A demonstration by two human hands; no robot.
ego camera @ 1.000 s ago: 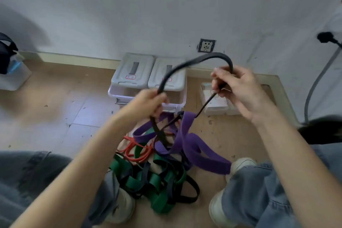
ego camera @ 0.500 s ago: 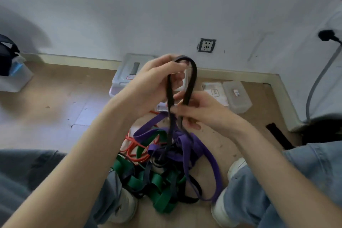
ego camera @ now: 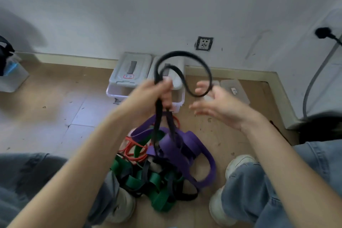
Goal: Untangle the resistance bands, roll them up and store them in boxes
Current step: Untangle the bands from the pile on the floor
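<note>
The left hand (ego camera: 157, 94) has its grip closed round a black band (ego camera: 185, 55), fingers curled about two strands of it held together. Above the fist the band rises and curls into a loop that swings over to the right and down; below the fist both strands hang straight into the tangled heap on the floor (ego camera: 55, 102). The right hand (ego camera: 220, 103) is open, palm up, fingers spread and relaxed, holding nothing firmly; the low end of the loop passes just at its fingertips, and blur hides whether they touch it. The heap lies between the person's shoes, directly under the left fist: a purple band (ego camera: 187, 146) on top, red bands (ego camera: 135, 152) to its left, green bands (ego camera: 157, 192) and more black ones beneath. Two lidded boxes (ego camera: 129, 72) stand side by side at the wall behind the hands.
</note>
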